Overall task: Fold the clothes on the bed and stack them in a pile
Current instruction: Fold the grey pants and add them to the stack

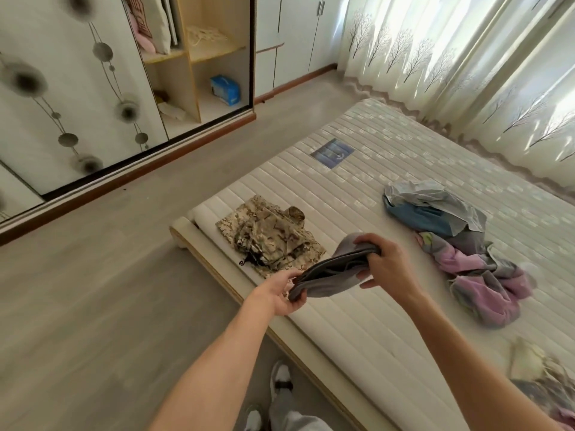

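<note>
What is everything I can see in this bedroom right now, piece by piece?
grey garment: one, grey, held above the mattress edge between both hands
camouflage clothes: one pile, tan and brown, folded on the near left corner of the mattress
loose clothes: one heap, blue, grey and pink, unfolded on the mattress to the right
more clothes: blurred, cream and grey, bottom right edge
mattress: one, cream, bare and quilted
wardrobe: one, open, wooden shelves, patterned sliding door
blue box: one, on the lower shelf
curtains: white with a tree print, behind the bed
left hand: grips the garment's lower end
right hand: grips its upper end
</note>
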